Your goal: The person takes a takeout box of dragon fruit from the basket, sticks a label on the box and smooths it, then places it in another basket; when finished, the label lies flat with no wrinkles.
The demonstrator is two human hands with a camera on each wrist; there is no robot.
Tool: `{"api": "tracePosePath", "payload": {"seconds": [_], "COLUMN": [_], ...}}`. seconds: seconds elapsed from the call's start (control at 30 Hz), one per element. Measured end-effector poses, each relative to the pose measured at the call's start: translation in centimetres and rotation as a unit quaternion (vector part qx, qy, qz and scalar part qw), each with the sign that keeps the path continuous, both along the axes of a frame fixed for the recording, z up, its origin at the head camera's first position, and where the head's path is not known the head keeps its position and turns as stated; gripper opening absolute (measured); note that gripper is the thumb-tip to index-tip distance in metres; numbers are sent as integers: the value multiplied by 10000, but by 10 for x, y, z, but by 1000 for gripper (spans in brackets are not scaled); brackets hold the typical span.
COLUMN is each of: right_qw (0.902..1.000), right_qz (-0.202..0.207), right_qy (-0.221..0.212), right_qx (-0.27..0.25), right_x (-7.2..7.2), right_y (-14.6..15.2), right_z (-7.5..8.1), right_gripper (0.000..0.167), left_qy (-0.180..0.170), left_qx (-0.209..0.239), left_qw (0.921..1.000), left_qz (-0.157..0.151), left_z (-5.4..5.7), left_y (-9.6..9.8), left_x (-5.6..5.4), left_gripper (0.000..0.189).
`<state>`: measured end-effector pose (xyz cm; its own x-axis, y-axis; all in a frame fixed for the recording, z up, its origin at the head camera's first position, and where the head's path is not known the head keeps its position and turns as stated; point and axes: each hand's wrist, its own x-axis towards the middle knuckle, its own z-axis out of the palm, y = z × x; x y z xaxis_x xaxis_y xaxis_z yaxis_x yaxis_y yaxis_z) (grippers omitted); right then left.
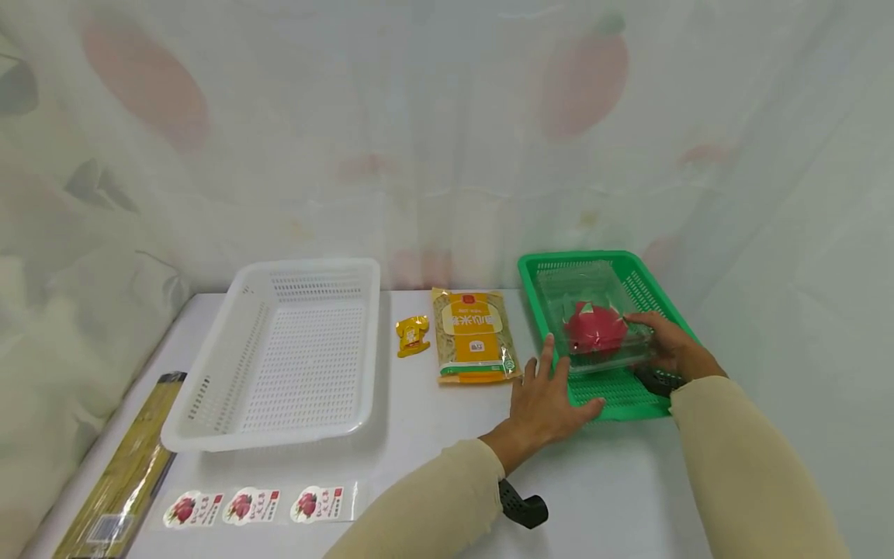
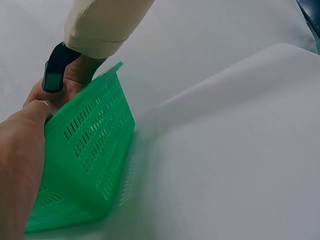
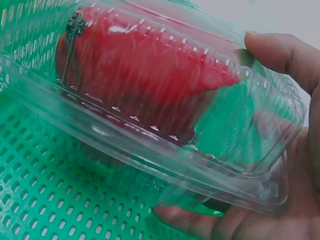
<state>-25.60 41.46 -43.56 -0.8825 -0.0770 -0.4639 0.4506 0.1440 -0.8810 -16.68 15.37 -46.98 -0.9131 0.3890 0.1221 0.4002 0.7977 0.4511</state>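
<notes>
In the head view a clear plastic clamshell box (image 1: 585, 284) sits tilted inside the green basket (image 1: 611, 414), with a red dragon fruit (image 1: 596, 328) in it. My right hand (image 1: 672, 345) grips the box at its right end. The right wrist view shows the thumb (image 3: 280, 55) over the lid and the fingers (image 3: 187, 220) beneath the box. My left hand (image 1: 543, 405) is at the basket's front left corner, fingers spread and straight, holding nothing. From the left wrist, that hand (image 2: 22, 150) overlaps the basket's side (image 2: 95, 140).
Left of the basket lie a noodle packet (image 1: 476, 334) and a small yellow sachet (image 1: 413, 335). A white basket (image 1: 363, 423) stands farther left, beside a long golden pack (image 1: 119, 481). A strip of dragon fruit stickers (image 1: 258, 505) lies in front. A curtain (image 1: 447, 155) hangs behind.
</notes>
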Motion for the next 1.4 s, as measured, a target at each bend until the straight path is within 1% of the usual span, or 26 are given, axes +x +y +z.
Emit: {"api": "tracePosePath", "payload": {"seconds": [0.17, 0.4, 0.5, 0.57, 0.63, 0.8, 0.87, 0.97, 1.07, 1.13, 1.23, 1.33, 1.4], "right_qw": [9998, 9972, 9954, 9943, 9934, 9936, 9935, 9925, 9880, 9835, 9806, 9827, 9843], "right_qz": [-138, -228, -232, -228, -221, -286, -364, -502, -647, -720, -673, -552, -461], "right_qy": [77, 434, 425, 366, 280, 8, -35, -59, -71, -102, -64, 75, 223], "right_qx": [-101, -567, -830, -977, -1088, -1091, -1076, -1115, -1404, -1657, -1840, -1764, -1689], "right_x": [0, 2, 4, 7, 8, 11, 13, 15, 17, 18, 21, 25, 27], "right_y": [-2, 0, 5, 9, 13, 15, 16, 17, 19, 21, 24, 26, 25], "right_z": [4, 8, 9, 10, 10, 14, 17, 23, 30, 34, 39, 42, 45], "right_gripper": [45, 30, 17, 15, 17, 34, 36, 35, 28, 27, 33, 43, 42], "left_qy": [54, 34, -22, -37, -23, -16, -38, -52, -53, -44, -35, -79, -91], "left_qx": [-36, -8, 21, 53, 79, 112, 102, 71, 76, 92, 90, 78, 68], "left_qw": [10000, 10000, 10000, 10000, 10000, 9999, 9999, 10000, 10000, 9999, 9999, 9999, 9999], "left_qz": [9, 2, -22, -37, -26, 1, -9, -8, -21, -31, -25, -20, -19], "left_z": [1, 1, 1, 1, 0, 0, 0, 0, 0, 0, -1, -1, -2], "left_y": [0, 1, 2, 2, 2, 1, 1, 2, 2, 1, 1, 1, 1], "left_x": [-1, -2, -1, -1, -1, -2, -2, -2, -2, -1, -1, -1, -1], "left_gripper": [83, 82, 82, 82, 82, 82, 82, 83, 83, 82, 83, 83, 83]}}
